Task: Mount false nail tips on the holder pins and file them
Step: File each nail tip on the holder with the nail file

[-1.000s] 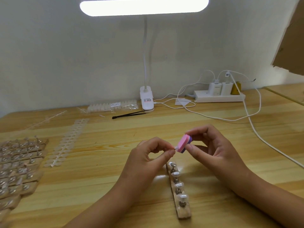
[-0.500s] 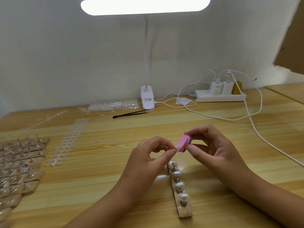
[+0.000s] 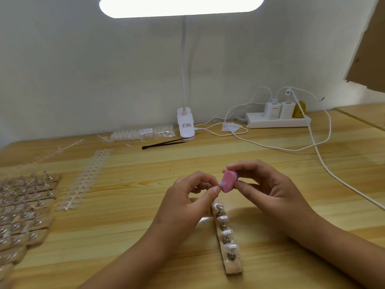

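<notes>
Pink file (image 3: 228, 181), right hand (image 3: 270, 190); tip (image 3: 219, 183), left hand (image 3: 187, 197); label (image 3: 186, 125) illegible.

Our one wide-angle view rides on the person's head, facing forward and down over the pale wooden table (image 3: 125, 226) toward the white wall (image 3: 83, 69), with the left hand (image 3: 183, 205) and right hand (image 3: 268, 192) near, low centre, and the glowing white bar lamp (image 3: 181, 6) topmost.
</notes>
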The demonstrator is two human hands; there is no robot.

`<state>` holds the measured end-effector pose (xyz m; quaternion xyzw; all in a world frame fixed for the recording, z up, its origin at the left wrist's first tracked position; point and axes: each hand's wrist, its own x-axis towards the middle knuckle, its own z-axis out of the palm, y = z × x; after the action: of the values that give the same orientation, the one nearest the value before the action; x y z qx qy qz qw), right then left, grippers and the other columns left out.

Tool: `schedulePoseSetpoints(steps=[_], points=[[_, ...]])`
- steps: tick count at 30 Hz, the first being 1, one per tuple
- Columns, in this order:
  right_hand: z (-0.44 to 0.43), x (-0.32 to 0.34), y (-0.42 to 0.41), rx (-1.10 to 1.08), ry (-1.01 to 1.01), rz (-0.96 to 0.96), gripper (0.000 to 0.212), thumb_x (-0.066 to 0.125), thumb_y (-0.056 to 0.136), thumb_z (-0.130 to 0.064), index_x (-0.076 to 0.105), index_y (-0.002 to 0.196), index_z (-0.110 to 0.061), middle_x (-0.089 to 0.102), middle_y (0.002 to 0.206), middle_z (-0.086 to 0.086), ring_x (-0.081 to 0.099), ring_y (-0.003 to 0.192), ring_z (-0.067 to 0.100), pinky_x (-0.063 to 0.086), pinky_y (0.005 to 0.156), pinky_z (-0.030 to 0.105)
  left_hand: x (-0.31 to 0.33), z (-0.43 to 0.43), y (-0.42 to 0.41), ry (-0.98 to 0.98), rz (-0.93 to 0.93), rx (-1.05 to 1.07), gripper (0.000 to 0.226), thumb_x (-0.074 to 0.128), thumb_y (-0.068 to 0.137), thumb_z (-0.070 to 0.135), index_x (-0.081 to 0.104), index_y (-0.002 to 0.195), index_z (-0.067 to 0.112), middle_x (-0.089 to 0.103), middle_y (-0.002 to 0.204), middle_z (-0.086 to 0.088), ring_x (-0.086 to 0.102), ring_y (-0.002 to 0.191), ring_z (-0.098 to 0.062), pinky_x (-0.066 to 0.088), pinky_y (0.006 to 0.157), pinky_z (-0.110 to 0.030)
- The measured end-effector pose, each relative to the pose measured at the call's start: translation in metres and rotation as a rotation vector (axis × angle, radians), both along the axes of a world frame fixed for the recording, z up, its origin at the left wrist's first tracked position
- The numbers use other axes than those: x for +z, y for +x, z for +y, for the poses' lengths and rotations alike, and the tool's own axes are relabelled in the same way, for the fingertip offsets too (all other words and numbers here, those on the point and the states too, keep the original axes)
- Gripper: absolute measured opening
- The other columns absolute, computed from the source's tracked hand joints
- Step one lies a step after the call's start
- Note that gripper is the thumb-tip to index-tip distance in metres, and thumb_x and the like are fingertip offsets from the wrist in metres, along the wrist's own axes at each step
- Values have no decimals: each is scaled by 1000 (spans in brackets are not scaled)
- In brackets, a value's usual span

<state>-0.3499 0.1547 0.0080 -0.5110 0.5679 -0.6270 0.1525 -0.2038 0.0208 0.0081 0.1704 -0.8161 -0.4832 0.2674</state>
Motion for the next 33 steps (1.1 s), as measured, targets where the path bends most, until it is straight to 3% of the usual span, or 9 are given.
schedulePoseSetpoints(steps=[13, 18, 27, 31, 33], points=[[1, 0, -1, -8, 20, -6, 29, 65, 82, -19, 65, 112, -20, 69, 107, -5, 66, 106, 11, 53, 88, 20, 1, 1, -1, -27, 6, -5, 10, 70, 88, 34, 66, 87, 43, 66, 96, 15, 57, 105, -5, 52, 90, -40], [1, 0, 0, -2, -2, -15, 29, 66, 82, -18, 65, 111, -19, 69, 106, -4, 67, 106, 13, 54, 87, 21, 1, 1, 0, -58, 23, -2, 14, 71, 88, 33, 65, 85, 46, 67, 93, 17, 57, 103, -6, 47, 87, -28], [2, 0, -1, 4, 11, -13, 29, 65, 83, -17, 64, 111, -21, 69, 107, -5, 67, 106, 12, 54, 88, 21, 2, 1, 0, -53, 31, -10, 15, 72, 87, 31, 66, 85, 45, 65, 93, 18, 56, 102, -5, 50, 87, -29], [2, 0, 0, -1, -2, -4, 29, 65, 83, -16, 65, 112, -19, 69, 107, -5, 67, 105, 12, 54, 87, 19, 2, 1, 0, -98, 39, -10, 13, 71, 86, 34, 65, 88, 45, 66, 93, 18, 57, 102, -5, 44, 83, -15], [2, 1, 0, -18, -23, -1, 29, 65, 83, -16, 64, 111, -18, 69, 108, -4, 67, 105, 12, 53, 86, 18, 1, 1, -1, -99, 36, -9, 15, 71, 87, 32, 65, 87, 46, 65, 94, 19, 56, 102, -4, 44, 84, -16]])
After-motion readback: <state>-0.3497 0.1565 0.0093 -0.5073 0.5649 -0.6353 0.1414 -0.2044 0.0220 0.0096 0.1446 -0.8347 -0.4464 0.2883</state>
